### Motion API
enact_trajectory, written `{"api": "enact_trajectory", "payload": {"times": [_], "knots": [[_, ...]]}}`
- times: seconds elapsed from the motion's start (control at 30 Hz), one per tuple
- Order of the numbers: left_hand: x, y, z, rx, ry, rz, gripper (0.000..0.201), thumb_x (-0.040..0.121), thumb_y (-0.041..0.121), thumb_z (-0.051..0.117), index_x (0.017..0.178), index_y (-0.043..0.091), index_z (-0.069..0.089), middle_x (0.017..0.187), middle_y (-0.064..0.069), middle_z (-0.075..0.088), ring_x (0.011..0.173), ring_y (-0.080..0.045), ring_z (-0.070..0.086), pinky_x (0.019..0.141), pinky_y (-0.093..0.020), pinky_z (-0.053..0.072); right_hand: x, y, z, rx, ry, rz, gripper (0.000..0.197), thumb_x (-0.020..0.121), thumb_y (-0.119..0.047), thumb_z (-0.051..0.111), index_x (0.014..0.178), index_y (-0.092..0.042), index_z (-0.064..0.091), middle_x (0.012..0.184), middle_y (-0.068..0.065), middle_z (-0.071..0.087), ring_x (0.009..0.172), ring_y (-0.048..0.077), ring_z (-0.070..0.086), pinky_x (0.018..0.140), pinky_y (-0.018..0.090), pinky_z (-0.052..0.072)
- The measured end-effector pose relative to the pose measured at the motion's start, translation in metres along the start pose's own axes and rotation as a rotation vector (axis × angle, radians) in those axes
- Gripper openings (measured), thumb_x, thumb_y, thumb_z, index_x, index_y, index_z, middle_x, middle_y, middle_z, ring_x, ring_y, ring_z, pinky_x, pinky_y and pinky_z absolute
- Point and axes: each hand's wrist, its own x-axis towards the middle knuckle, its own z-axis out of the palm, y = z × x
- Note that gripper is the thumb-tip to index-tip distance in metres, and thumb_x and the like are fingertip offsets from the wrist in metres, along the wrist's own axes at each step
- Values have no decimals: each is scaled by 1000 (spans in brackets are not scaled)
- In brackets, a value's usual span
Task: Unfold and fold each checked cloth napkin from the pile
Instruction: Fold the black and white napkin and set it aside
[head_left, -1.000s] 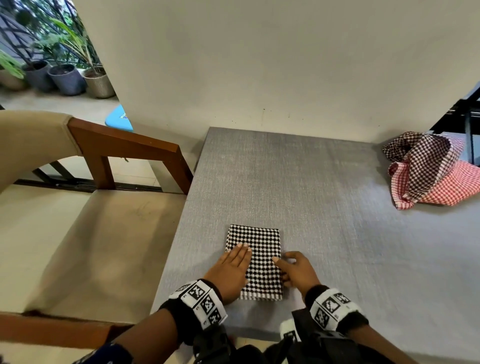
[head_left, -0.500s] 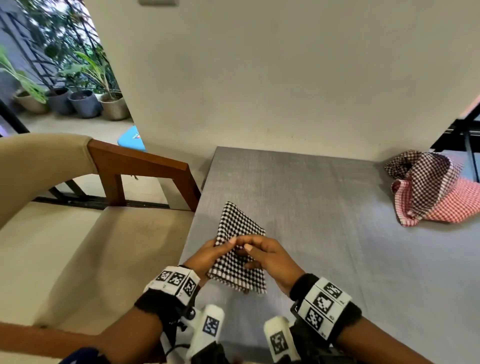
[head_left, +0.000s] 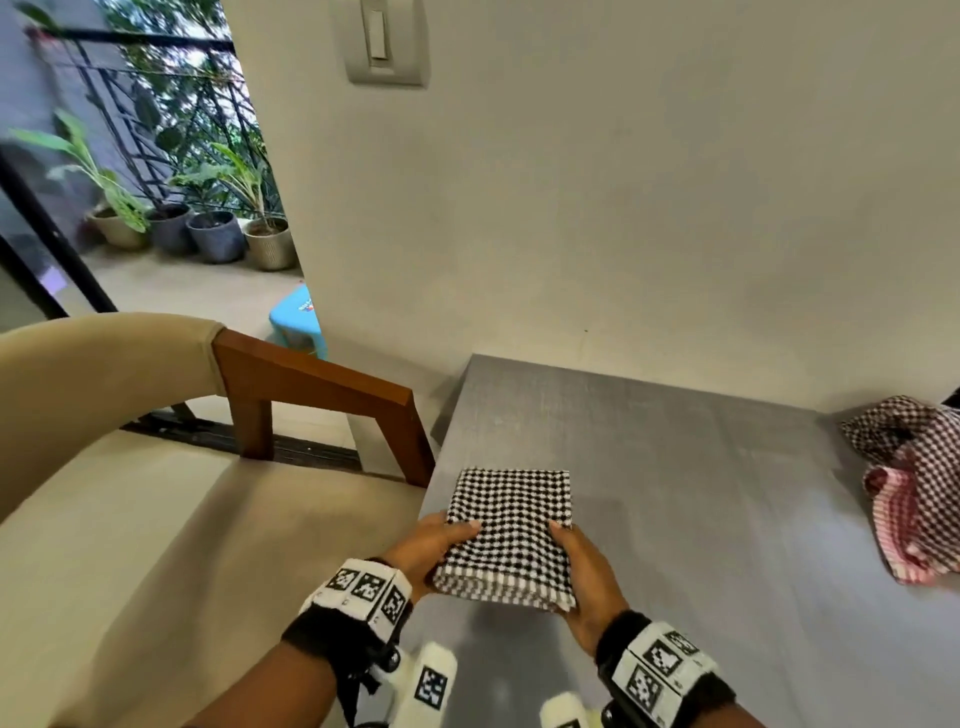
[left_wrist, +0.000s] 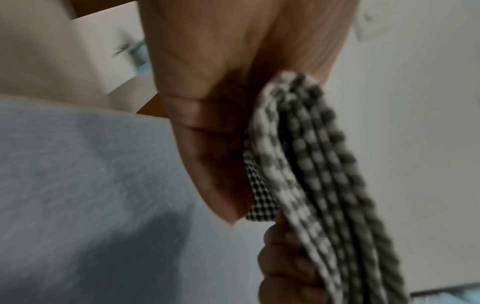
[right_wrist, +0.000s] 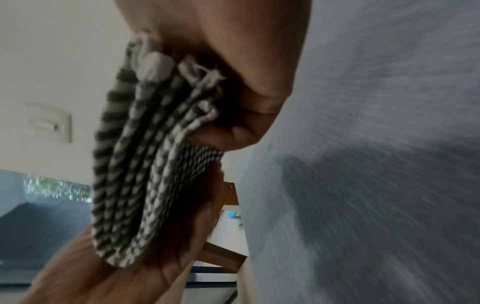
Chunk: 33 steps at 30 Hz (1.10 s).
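Lifted off table: folded napkin | left hand, right hand pinching its sides

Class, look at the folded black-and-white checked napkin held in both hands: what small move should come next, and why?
Probably lower the folded black-and-white checked napkin onto the grey table and release it: left hand and right hand grip its sides, and its shadow shows it held above the table.

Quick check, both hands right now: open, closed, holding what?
Left hand: grips the left edge of the folded black-and-white napkin.
Right hand: grips the same napkin's right edge.
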Motion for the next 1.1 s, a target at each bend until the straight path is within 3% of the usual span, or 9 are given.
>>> {"api": "enact_trajectory", "payload": {"times": [0.17,0.33,0.47,0.57,0.67,0.8,0.83,0.97,1.1], "knots": [[48,41,-15,192,24,-26,45,87,7,57,128,9,37,120,-13,49,99,-27,51,73,-40,49,64,-25,10,-189,87,-121,32,94,-18,37,124,-15,47,119,9,58,106,23,57,84,35,47],[110,95,-27,323,-7,50,52,86,3,56,131,14,33,136,-13,44,113,-33,48,86,-47,46,132,-60,22,-287,121,-185,26,94,-13,36,118,-17,45,108,5,57,91,13,56,71,24,45],[157,126,-33,420,19,123,57,85,-1,56,134,12,30,140,-14,41,121,-38,45,90,-51,46,185,-81,32,-387,150,-201,35,94,-14,36,129,-11,40,117,8,52,102,21,51,91,34,41],[180,139,-35,471,76,192,60,84,-2,58,136,10,31,139,-16,44,121,-37,47,94,-53,46,212,-93,38,-438,161,-213,34,94,-13,36,128,-9,39,120,12,52,103,22,50,93,35,40],[212,150,-38,466,99,235,60,84,-2,58,136,7,31,136,-19,47,121,-34,49,98,-42,44,248,-103,41,-524,200,-231,35,96,-20,36,129,-7,37,127,16,51,107,27,51,96,38,40],[235,141,-44,705,178,220,68,82,6,63,139,7,26,135,-20,47,121,-33,49,100,-45,44,262,-102,30,-749,214,-73,48,96,-36,35,134,-6,29,125,19,52,97,29,55,73,33,49],[240,135,-45,754,216,241,67,81,5,63,138,7,28,133,-21,48,119,-33,51,98,-46,45,260,-98,24,-810,206,-50,49,96,-36,35,135,-8,27,122,18,53,92,27,54,69,35,50],[248,123,-47,725,315,333,40,76,-2,65,109,13,48,111,-20,56,99,-35,59,84,-48,53,257,-78,7,-1081,155,-145,44,96,-31,35,136,-15,31,123,16,56,92,25,56,89,44,49],[250,117,-45,731,368,355,25,76,-4,65,81,17,53,74,0,52,82,-27,57,83,-42,54,260,-72,6,-1095,152,-176,42,97,-28,35,136,-15,34,120,15,59,86,20,52,84,40,49]]}}
